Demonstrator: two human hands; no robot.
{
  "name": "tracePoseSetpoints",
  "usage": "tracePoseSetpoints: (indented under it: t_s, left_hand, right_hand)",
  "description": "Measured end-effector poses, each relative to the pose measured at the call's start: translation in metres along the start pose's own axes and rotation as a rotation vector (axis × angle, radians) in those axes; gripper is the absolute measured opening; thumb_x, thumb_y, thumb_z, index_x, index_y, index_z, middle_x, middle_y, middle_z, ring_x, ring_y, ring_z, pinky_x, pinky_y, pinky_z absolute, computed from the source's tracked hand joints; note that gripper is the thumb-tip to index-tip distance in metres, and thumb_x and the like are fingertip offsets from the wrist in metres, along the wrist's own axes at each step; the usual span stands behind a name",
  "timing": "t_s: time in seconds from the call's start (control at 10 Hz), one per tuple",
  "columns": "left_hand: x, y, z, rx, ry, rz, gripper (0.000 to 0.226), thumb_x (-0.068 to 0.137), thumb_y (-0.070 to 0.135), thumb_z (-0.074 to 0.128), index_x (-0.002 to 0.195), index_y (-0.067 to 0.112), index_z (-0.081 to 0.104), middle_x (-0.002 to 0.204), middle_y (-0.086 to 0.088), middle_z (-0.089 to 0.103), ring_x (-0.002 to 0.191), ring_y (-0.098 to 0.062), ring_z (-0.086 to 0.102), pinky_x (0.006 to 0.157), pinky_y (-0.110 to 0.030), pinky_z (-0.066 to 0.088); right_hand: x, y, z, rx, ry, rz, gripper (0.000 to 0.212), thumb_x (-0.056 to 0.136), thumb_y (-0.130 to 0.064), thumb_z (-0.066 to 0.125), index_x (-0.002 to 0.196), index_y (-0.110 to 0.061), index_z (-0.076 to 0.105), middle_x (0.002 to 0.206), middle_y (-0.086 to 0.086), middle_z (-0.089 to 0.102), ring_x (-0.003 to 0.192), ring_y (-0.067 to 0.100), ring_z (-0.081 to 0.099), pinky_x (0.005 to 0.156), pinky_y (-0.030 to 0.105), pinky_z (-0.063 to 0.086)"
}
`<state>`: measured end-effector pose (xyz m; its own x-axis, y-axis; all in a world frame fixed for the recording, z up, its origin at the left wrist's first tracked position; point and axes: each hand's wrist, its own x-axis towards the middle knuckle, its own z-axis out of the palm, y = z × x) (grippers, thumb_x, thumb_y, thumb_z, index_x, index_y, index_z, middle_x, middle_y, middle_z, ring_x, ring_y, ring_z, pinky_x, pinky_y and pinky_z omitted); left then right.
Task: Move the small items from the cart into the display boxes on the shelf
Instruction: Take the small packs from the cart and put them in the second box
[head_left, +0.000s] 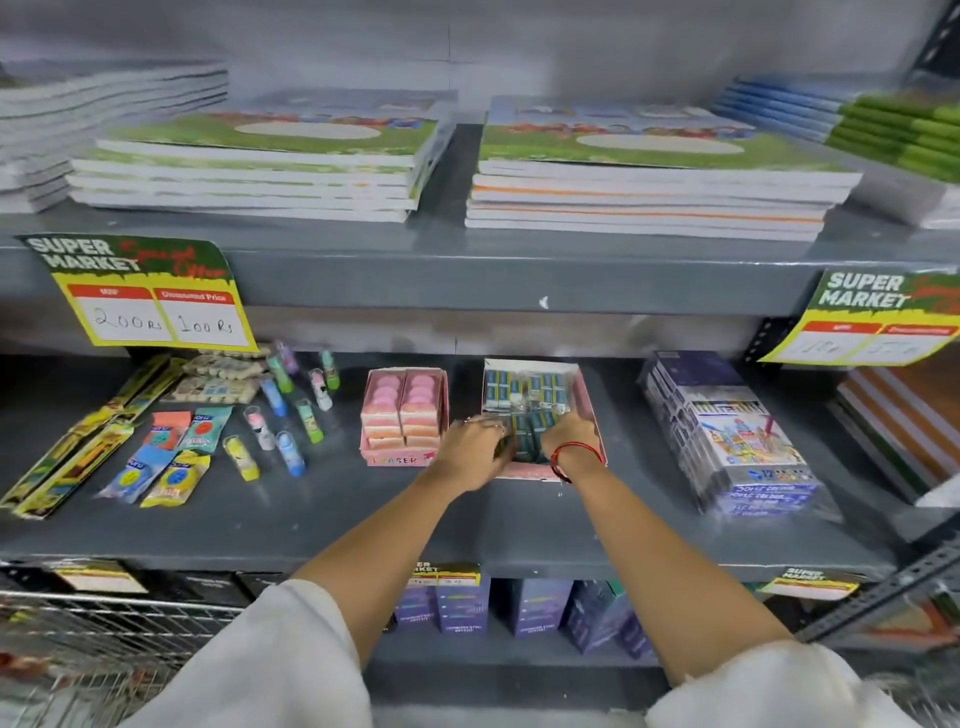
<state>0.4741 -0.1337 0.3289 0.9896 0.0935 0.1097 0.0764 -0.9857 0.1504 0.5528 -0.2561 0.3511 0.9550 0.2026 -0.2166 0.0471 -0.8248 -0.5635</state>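
A pink display box (586, 395) on the grey middle shelf holds several small blue-green wrapped items (524, 389). My left hand (475, 447) and my right hand (569, 436) both reach into its near end, fingers curled over a cluster of these items (527, 431). Whether each hand grips them or only presses on them cannot be told. Left of it stands a second pink box (402, 460) labelled "eraser", filled with pink and orange erasers. The wire cart (78, 639) shows at the bottom left.
Glue sticks (291, 410), sachets and long yellow packs (78, 447) lie on the shelf's left. Crayon packs (737, 441) are stacked at the right. Notebook stacks (649, 182) fill the upper shelf. Price cards (150, 296) hang from its edge. Purple boxes (462, 603) stand below.
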Motion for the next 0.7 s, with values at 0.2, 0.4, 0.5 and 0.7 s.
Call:
tracePoseSetpoints:
  t_s: [0.2, 0.4, 0.5, 0.7]
  left_hand:
    - [-0.008, -0.010, 0.006, 0.103, -0.135, 0.076, 0.058, 0.096, 0.042, 0.041, 0.143, 0.010, 0.033, 0.152, -0.008, 0.035, 0.139, -0.022, 0.034, 0.115, -0.045, 0.025]
    - [-0.014, -0.008, 0.008, 0.126, -0.156, 0.081, 0.057, 0.099, 0.039, 0.036, 0.147, 0.012, 0.021, 0.157, -0.007, 0.020, 0.146, -0.022, 0.016, 0.117, -0.047, 0.016]
    - [-0.016, -0.006, 0.009, 0.143, -0.167, 0.047, 0.054, 0.101, 0.037, 0.029, 0.148, 0.013, 0.016, 0.159, -0.005, 0.015, 0.147, -0.019, 0.010, 0.118, -0.046, 0.012]
    - [-0.041, -0.010, -0.004, 0.157, -0.063, -0.034, 0.057, 0.101, 0.039, 0.026, 0.149, 0.011, 0.009, 0.159, -0.006, 0.011, 0.147, -0.020, 0.006, 0.119, -0.044, 0.007]
  right_hand:
    - [-0.006, -0.007, 0.005, -0.036, 0.038, 0.020, 0.027, 0.092, -0.008, 0.046, 0.112, 0.004, 0.058, 0.114, 0.021, 0.065, 0.104, 0.037, 0.064, 0.085, 0.043, 0.056]
    - [-0.018, 0.007, 0.012, -0.085, 0.079, -0.050, 0.033, 0.092, -0.008, 0.044, 0.121, 0.007, 0.048, 0.119, 0.024, 0.062, 0.111, 0.037, 0.060, 0.089, 0.044, 0.053]
    - [-0.023, 0.016, 0.019, -0.226, 0.115, -0.209, 0.052, 0.094, -0.013, 0.046, 0.138, 0.006, 0.029, 0.143, 0.024, 0.040, 0.134, 0.035, 0.036, 0.109, 0.045, 0.037]
    - [-0.036, 0.021, 0.020, -0.306, 0.187, -0.464, 0.050, 0.100, -0.019, 0.034, 0.145, -0.002, 0.022, 0.155, 0.021, 0.021, 0.145, 0.032, 0.015, 0.120, 0.044, 0.018]
